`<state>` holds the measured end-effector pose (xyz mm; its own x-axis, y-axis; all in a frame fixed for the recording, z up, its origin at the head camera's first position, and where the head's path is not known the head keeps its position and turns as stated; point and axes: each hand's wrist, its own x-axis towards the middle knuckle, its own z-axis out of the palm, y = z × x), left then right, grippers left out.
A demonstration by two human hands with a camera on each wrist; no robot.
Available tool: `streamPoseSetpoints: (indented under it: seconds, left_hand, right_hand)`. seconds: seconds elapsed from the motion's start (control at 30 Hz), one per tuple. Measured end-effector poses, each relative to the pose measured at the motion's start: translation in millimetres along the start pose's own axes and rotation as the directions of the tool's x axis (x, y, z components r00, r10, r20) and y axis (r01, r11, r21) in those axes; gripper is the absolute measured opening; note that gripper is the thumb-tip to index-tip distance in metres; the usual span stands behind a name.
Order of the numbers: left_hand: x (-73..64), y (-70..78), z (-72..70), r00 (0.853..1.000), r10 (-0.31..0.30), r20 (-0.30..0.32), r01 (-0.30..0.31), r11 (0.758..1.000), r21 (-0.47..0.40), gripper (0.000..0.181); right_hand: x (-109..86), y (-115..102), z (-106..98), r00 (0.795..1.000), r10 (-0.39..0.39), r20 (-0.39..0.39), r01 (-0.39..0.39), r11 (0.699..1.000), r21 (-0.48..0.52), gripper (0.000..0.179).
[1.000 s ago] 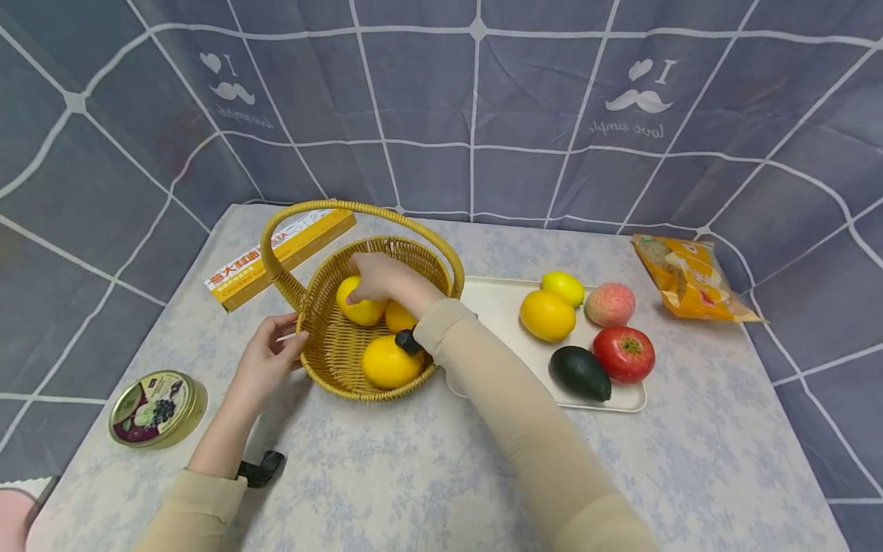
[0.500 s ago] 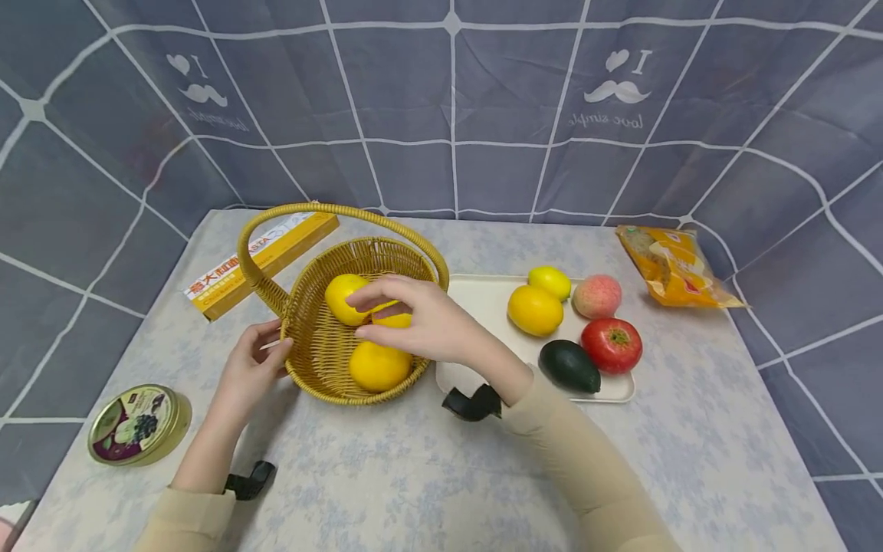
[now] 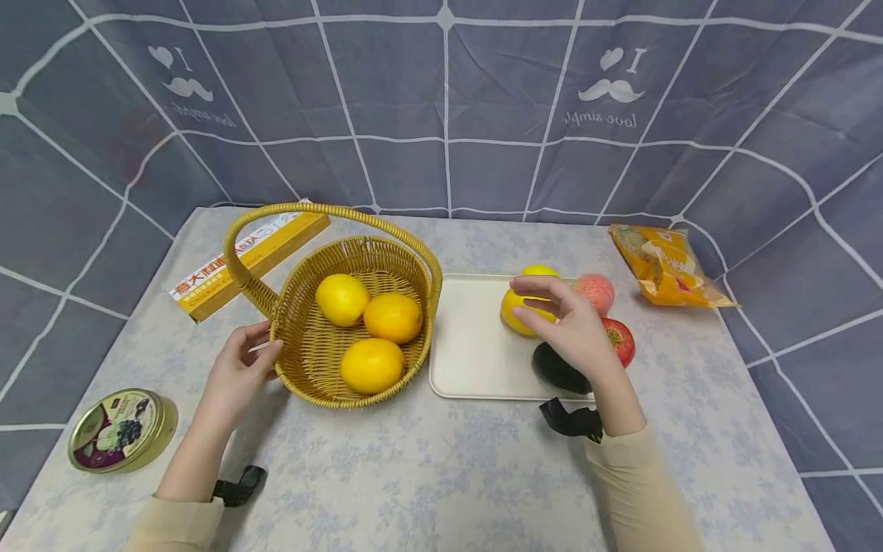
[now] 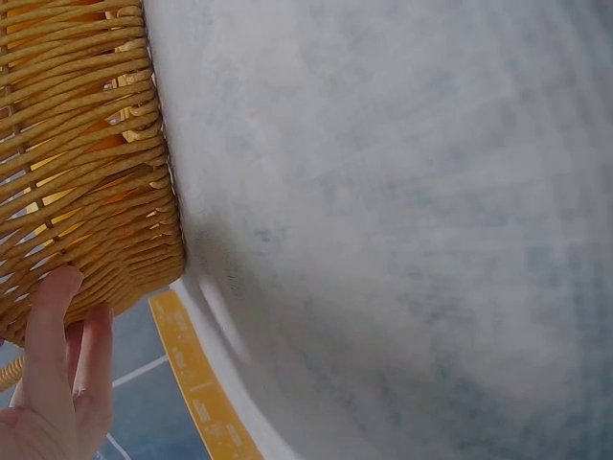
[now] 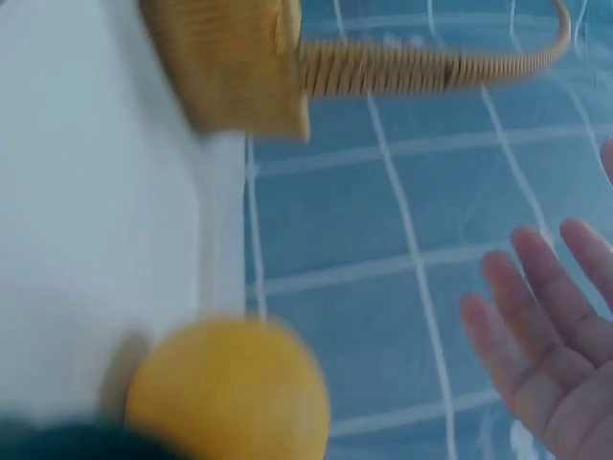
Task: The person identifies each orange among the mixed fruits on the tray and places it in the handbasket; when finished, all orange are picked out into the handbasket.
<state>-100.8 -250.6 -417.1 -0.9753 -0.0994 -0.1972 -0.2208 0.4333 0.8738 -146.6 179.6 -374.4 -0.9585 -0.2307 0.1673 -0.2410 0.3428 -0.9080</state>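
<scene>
My left hand (image 3: pixel 241 376) holds the near left side of a yellow wicker basket (image 3: pixel 297 387), its thumb and fingers at the rim and outer wall. In the left wrist view its fingers (image 4: pixel 94 359) touch the weave. Three yellow lemons (image 3: pixel 372 366) lie in the basket. Over the right part of a white tray (image 3: pixel 476 353), my right hand (image 3: pixel 576 333) is spread with nothing in it. Below and beside it are a lemon (image 3: pixel 513 313), a smaller yellow lemon (image 3: pixel 539 271), a dark green avocado (image 3: pixel 555 372), a peach (image 3: pixel 596 291) and a partly hidden red fruit (image 3: pixel 623 341).
Behind the basket lies a yellow pasta box (image 3: pixel 248 264), passing under the handle's outline. A round tin (image 3: pixel 120 431) stands at the left. An orange food bag (image 3: pixel 669 268) lies back right. A patterned cloth (image 3: pixel 428 475) covers the table, with a grey-blue curtain (image 3: pixel 386 100) behind.
My right hand has let go of a lemon inside the basket and moved right, out over the tray. My left hand has stayed at the basket's side.
</scene>
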Motion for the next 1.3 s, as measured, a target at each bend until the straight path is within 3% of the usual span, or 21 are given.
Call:
streamPoseSetpoints:
  seconds: [0.2,0.57,0.87,1.3]
  left_hand:
    - [-1.0,0.2,-0.8,1.0,-0.007,0.002,0.007,1.0,0.005,0.058]
    - [-1.7,-1.3,0.7,1.0,-0.021,-0.003,0.021,1.0,0.01,0.059]
    - [0.2,-1.1,1.7,1.0,-0.028,-0.011,0.028,1.0,0.011,0.058]
    - [1.5,0.3,2.7,0.999,-0.034,-0.006,0.034,0.999,0.02,0.059]
  right_hand:
    - [-5.2,16,-21,0.993,0.1,-0.061,-0.104,0.992,-0.066,0.041]
    - [1.4,24,-30,0.978,0.207,-0.005,-0.205,0.967,-0.154,0.052]
    - [8.0,36,-29,0.96,0.278,0.029,-0.257,0.92,-0.294,0.063]
    - [8.7,49,-12,0.942,0.335,-0.002,-0.298,0.835,-0.463,0.07]
